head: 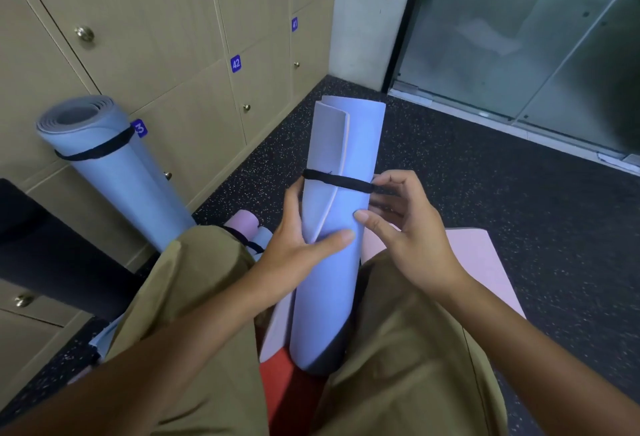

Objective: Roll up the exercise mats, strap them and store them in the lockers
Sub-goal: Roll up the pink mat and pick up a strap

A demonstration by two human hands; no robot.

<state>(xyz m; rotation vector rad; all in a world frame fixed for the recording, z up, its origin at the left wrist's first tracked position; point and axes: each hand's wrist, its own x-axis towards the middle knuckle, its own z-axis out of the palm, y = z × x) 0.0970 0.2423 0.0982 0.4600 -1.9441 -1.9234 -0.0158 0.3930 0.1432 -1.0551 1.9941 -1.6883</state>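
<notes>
A rolled blue mat (341, 145) stands upright between my knees, with a black strap (337, 180) looped around its upper part. My left hand (298, 245) grips the roll from the left, thumb across its front. My right hand (398, 224) holds the roll's right side, its fingers pinching the strap at the edge. A second rolled blue mat (114, 172) with a black strap leans against the lockers (194, 55) at the left. The locker doors in view are closed.
A small pink roll (244, 220) and another strapped roll lie on the floor by my left knee. A flat pink mat (485, 262) lies at the right, a red one (280, 380) under me. An open dark locker door (52, 255) juts out at left. Glass doors stand at back right.
</notes>
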